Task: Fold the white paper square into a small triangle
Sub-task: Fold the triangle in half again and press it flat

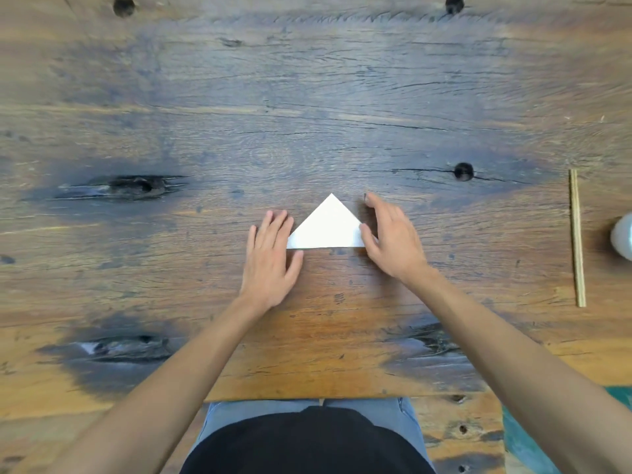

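Observation:
The white paper (327, 227) lies flat on the wooden table (307, 114) as a triangle, its long edge toward me and its tip pointing away. My left hand (272, 258) rests palm down at the triangle's left corner, fingers together and covering that corner. My right hand (390, 239) is at the right corner, thumb pressing on the paper's corner and fingers spread over the table beside it. Neither hand lifts the paper.
A thin wooden stick (577, 237) lies lengthwise at the right side of the table. A whitish round object (623, 237) sits at the right edge, cut off by the frame. The table's near edge runs just before my lap.

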{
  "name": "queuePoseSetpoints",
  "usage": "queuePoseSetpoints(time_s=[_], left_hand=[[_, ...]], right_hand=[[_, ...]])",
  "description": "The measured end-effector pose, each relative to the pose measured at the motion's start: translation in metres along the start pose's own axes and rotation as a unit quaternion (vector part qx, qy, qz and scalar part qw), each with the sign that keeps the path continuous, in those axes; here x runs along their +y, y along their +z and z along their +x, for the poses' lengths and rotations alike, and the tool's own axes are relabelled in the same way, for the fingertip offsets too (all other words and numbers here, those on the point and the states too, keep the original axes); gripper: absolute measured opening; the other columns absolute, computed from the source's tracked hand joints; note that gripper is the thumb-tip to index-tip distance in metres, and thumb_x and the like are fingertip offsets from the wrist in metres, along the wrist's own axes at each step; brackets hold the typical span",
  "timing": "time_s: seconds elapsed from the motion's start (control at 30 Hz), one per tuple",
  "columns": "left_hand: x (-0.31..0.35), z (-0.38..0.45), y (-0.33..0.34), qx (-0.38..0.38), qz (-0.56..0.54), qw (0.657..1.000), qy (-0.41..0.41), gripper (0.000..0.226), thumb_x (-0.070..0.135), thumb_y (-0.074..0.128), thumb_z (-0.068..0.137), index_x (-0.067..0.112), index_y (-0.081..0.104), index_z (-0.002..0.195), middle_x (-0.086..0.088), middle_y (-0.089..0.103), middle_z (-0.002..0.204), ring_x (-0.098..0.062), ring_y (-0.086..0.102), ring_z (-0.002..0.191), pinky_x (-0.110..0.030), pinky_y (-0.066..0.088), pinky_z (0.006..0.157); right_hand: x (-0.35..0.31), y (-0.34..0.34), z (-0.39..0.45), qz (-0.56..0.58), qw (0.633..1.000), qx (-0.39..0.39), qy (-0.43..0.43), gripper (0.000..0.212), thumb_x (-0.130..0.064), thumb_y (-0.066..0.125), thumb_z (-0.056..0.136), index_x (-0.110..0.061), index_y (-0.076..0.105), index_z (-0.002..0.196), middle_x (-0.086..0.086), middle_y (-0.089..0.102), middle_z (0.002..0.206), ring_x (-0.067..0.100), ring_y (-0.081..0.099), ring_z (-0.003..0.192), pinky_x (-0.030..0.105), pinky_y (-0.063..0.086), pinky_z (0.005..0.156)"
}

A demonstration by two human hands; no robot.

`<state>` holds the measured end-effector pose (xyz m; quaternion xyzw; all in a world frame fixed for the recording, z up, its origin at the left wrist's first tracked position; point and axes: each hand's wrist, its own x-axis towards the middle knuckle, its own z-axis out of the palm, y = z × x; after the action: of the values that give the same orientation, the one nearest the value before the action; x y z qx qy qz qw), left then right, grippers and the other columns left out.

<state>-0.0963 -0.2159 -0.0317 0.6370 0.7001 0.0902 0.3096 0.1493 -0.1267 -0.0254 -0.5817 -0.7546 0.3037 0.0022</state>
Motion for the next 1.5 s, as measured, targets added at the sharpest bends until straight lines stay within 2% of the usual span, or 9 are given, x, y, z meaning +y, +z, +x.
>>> queuePoseSetpoints(time_s=[0.13,0.5,0.73,0.87,1.07,1.17,1.27,1.4,1.5], left_hand=[[0.033,0.02,-0.001,0.003,-0.112,0.992,-0.057,0.072,0.031,0.063,0.098,0.009,0.032,0.159,-0.004,0.033,0.168,-0.023,0.015,0.16,-0.047,0.015,0.13],[0.026,0.033,0.008,0.001,-0.075,0.995,-0.071,0.072,0.03,0.066,0.092,0.018,0.037,0.156,0.002,0.041,0.16,-0.021,0.028,0.153,-0.043,0.027,0.121],[0.023,0.035,0.007,0.003,-0.079,0.995,-0.066,0.073,0.032,0.068,0.09,0.019,0.038,0.155,0.001,0.043,0.156,-0.022,0.032,0.149,-0.042,0.028,0.118],[0.023,0.044,-0.002,0.011,-0.106,0.992,-0.073,0.07,0.039,0.069,0.089,0.023,0.043,0.152,0.004,0.049,0.147,-0.019,0.037,0.137,-0.04,0.032,0.11],[0.026,0.071,-0.026,-0.077,-0.173,0.982,-0.014,0.048,0.037,0.076,0.089,0.022,0.066,0.134,0.004,0.069,0.132,-0.022,0.054,0.129,-0.041,0.043,0.108],[0.033,0.075,-0.036,-0.138,-0.21,0.968,-0.01,0.02,0.033,0.073,0.093,0.021,0.077,0.109,0.003,0.079,0.103,-0.019,0.07,0.101,-0.038,0.052,0.091],[0.043,0.068,-0.046,-0.128,-0.227,0.965,-0.006,0.014,0.032,0.07,0.097,0.019,0.078,0.096,0.011,0.07,0.078,-0.007,0.064,0.077,-0.031,0.045,0.074],[0.062,0.058,-0.055,-0.143,-0.234,0.962,0.015,0.017,0.028,0.069,0.098,0.013,0.077,0.096,-0.003,0.075,0.086,-0.018,0.069,0.086,-0.04,0.051,0.082],[0.074,0.049,-0.059,-0.163,-0.281,0.946,0.013,0.014,0.023,0.069,0.098,0.012,0.077,0.094,-0.008,0.076,0.089,-0.011,0.065,0.081,-0.04,0.051,0.079]], right_hand=[[-0.036,-0.011,0.031,0.061,0.998,-0.022,0.005,0.06,-0.018,0.059,0.097,-0.011,0.041,0.153,0.009,0.063,0.135,0.03,0.056,0.126,0.045,0.047,0.107],[-0.055,0.001,0.064,0.115,0.986,-0.067,0.098,0.054,-0.021,0.07,0.09,-0.015,0.053,0.14,-0.006,0.06,0.109,0.024,0.059,0.115,0.046,0.046,0.106],[-0.055,-0.001,0.069,0.164,0.978,-0.06,0.113,0.049,-0.019,0.078,0.087,-0.02,0.06,0.133,-0.006,0.062,0.105,0.003,0.057,0.076,0.015,0.046,0.077],[-0.053,-0.007,0.069,0.171,0.976,-0.09,0.103,0.037,-0.017,0.076,0.089,-0.02,0.068,0.125,-0.007,0.068,0.095,0.01,0.06,0.08,0.025,0.05,0.084],[-0.055,-0.022,0.055,0.234,0.967,-0.084,0.052,0.027,-0.008,0.079,0.088,-0.028,0.069,0.104,-0.014,0.069,0.082,-0.004,0.062,0.072,0.009,0.048,0.076],[-0.053,-0.032,0.041,0.26,0.963,-0.064,0.035,0.026,-0.008,0.081,0.087,-0.026,0.07,0.103,-0.015,0.071,0.083,-0.008,0.065,0.075,0.005,0.047,0.076],[-0.049,-0.042,0.027,0.279,0.958,-0.052,0.027,0.025,-0.015,0.085,0.085,-0.025,0.072,0.105,-0.016,0.073,0.088,-0.008,0.065,0.082,0.005,0.046,0.079],[-0.031,-0.06,0.008,0.261,0.96,-0.099,0.024,0.031,-0.022,0.086,0.085,-0.02,0.076,0.115,-0.014,0.075,0.108,-0.005,0.067,0.1,0.011,0.046,0.093],[-0.012,-0.076,-0.009,0.246,0.96,-0.13,0.025,0.02,-0.023,0.083,0.088,-0.02,0.08,0.108,-0.012,0.079,0.102,-0.006,0.069,0.095,0.013,0.048,0.089]])
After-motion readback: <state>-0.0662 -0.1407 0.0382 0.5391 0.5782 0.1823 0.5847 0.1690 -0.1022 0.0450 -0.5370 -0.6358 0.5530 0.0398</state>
